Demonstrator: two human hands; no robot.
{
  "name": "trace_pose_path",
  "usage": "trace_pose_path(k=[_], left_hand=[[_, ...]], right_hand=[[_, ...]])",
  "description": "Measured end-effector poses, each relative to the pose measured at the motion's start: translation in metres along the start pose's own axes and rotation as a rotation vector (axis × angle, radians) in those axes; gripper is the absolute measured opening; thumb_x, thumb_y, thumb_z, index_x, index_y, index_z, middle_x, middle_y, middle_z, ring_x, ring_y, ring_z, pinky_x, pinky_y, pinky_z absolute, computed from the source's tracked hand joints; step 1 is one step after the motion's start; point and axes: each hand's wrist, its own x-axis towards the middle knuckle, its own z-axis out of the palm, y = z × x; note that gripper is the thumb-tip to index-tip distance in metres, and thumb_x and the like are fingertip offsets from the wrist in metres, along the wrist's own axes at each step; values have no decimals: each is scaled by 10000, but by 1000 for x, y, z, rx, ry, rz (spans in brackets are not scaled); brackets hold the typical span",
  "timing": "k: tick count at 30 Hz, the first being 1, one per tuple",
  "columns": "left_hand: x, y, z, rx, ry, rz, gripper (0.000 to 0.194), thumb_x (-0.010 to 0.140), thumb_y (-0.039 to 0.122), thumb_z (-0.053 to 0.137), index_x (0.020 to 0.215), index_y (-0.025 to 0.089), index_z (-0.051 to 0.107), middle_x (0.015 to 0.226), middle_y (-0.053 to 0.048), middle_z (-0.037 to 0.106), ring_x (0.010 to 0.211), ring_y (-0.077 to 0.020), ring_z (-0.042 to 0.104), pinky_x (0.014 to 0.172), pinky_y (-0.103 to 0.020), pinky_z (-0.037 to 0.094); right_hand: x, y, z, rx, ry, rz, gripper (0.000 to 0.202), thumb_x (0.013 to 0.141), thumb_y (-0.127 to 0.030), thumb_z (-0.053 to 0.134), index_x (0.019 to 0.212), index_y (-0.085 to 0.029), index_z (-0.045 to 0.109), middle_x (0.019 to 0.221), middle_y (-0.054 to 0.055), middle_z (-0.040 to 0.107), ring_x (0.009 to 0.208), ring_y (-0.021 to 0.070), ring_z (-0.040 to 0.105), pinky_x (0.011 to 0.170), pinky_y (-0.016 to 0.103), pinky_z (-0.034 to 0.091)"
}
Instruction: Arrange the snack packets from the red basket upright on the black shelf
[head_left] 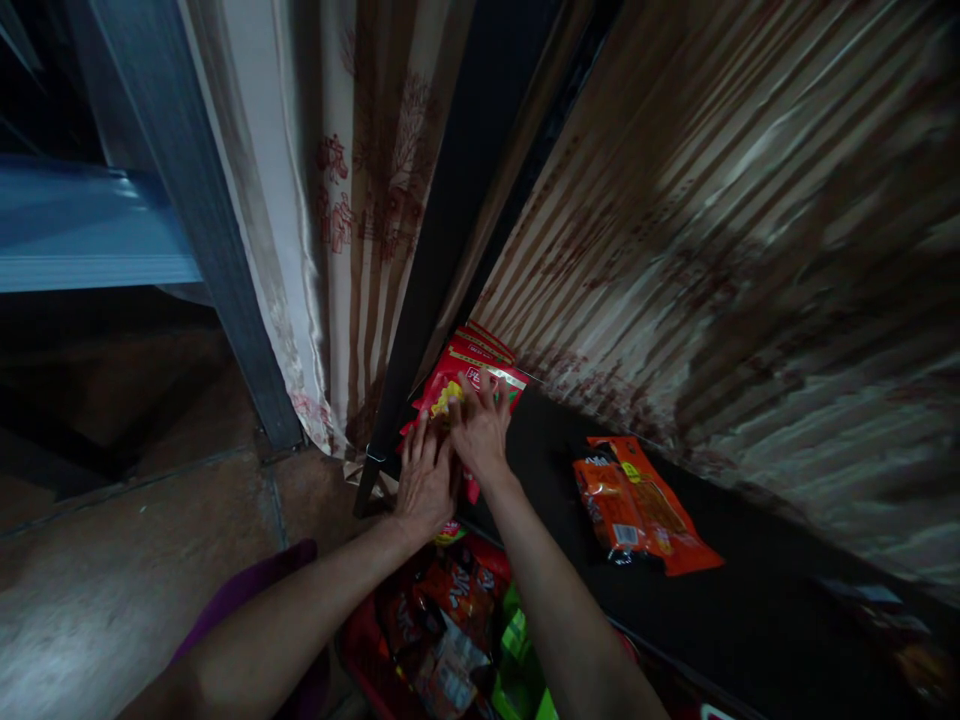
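Note:
On the left end of a black shelf (547, 480) lies a stack of red snack packets (487, 352), the top one with a yellow picture and a white-edged seal. My right hand (482, 432) rests on the top packet, fingers spread over its printed front. Close beside it, my left hand (426, 490) lies along the near left edge of the same packet with its fingers stretched out. My palms cover part of the packet's lower end.
Orange snack packets (637, 505) lie farther right on the shelf. Below my arms is a red basket (360, 650) of orange and green packets. A dark upright post (442, 220) and patterned curtains (697, 250) border the stack. A blue-grey metal frame (195, 200) stands left.

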Motion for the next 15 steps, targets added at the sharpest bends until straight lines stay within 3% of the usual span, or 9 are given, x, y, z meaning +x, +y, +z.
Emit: trace_pose_path(k=[6,10,15], left_hand=[[2,-2,0,49,10,-48,417,886,250,437,1277,111,479,1488,-199,316,1421,-324,181,1109,-563,267],[5,-3,-3,73,2,-46,455,867,285,482,1291,121,477,1497,-194,305,1418,-338,186,1107,-574,268],[7,-3,-7,89,-35,-41,532,840,302,518,1332,113,450,1501,-192,298,1411,-351,200,1107,-561,283]], right_hand=[[31,-1,25,-138,-105,-16,481,916,-437,400,1371,-290,456,1513,18,335,1430,329,80,1112,524,114],[36,-2,34,-134,-186,16,513,915,-471,384,1385,-274,439,1520,46,321,1425,326,146,1112,518,125],[36,1,39,-108,-180,43,507,921,-479,356,1383,-288,439,1500,38,361,1414,305,203,1113,507,154]])
